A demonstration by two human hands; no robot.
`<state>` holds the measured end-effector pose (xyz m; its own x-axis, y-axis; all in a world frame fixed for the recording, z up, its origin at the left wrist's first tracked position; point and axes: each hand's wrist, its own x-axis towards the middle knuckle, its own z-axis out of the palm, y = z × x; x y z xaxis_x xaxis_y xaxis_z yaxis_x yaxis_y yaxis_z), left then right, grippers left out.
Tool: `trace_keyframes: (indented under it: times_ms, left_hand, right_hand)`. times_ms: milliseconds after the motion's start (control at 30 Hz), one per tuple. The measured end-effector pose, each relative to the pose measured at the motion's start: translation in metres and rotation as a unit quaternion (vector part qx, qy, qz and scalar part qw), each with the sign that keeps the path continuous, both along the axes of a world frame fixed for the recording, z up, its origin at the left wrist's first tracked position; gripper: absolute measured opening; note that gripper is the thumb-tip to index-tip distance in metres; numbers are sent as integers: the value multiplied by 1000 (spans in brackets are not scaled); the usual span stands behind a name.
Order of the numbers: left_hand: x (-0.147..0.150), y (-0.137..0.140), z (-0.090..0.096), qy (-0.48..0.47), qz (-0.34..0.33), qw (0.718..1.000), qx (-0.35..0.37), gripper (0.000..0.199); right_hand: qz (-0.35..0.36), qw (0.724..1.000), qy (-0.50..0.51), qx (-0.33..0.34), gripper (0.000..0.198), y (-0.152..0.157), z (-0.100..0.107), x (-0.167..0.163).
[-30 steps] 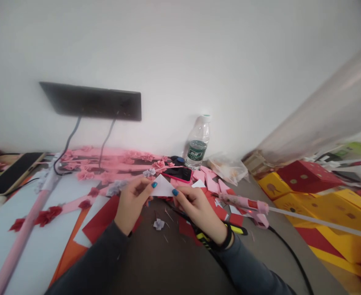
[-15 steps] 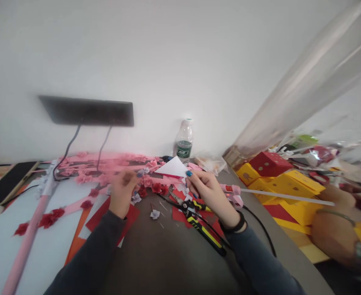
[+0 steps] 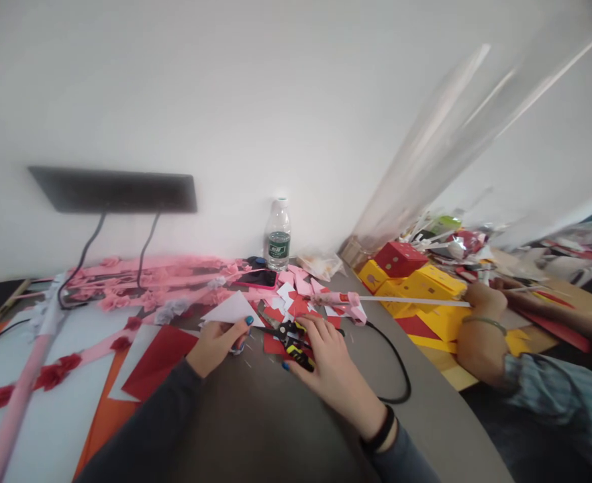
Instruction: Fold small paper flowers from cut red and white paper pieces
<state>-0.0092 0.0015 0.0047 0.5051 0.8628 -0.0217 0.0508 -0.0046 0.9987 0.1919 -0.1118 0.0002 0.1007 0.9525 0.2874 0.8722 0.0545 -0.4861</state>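
My left hand pinches a folded white paper triangle between thumb and fingers, low over the table. My right hand is lowered over black-and-yellow pliers. Its thumb and fingers are spread apart about the handles, and it covers part of them. A firm grip does not show. The pliers' jaws point up and to the left. Around them lie red and white paper scraps. A pink glue gun with a long white stick rests just behind my right hand.
A water bottle stands by the wall beside a pink-edged phone. Pink paper flower stems and red sheets lie left. A black cable curves at right. Near yellow boxes, a co-worker's arm reaches in.
The paper triangle has passed from my right hand to my left. My right hand has come down over the pliers. The view has turned to the right.
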Motion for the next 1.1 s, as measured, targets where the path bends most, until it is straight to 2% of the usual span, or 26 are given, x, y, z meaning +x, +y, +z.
trace_keyframes:
  times_ms: [67,233,400,600,767,867,933,1100]
  left_hand:
    - [1,-2,-1,-3,-7,1000,-8,47]
    - [5,-8,6,-27,-52,998,-14,49]
    - [7,-9,10,-34,-75,996,-18,50]
    - [8,-11,9,-59,-86,994,-42,36]
    - [10,-10,9,-77,-87,992,-50,36]
    - [11,-10,9,-73,-83,993,-41,38]
    - [10,-10,9,-66,-72,995,-35,42]
    - [11,-14,6,-46,-32,998,-31,52]
  right_hand:
    - [8,999,-49,-22,63,-6,-11,10]
    - [30,999,-45,7,55,-5,-23,18]
    - [19,999,11,42,51,-13,-9,22]
    - [12,988,147,53,47,-48,17,30]
    - [-2,964,266,18,53,-62,26,27]
    - [18,957,290,4,61,-58,17,18]
    - [30,953,300,-21,59,-55,8,10]
    - [-27,943,324,-78,57,-59,-5,-8]
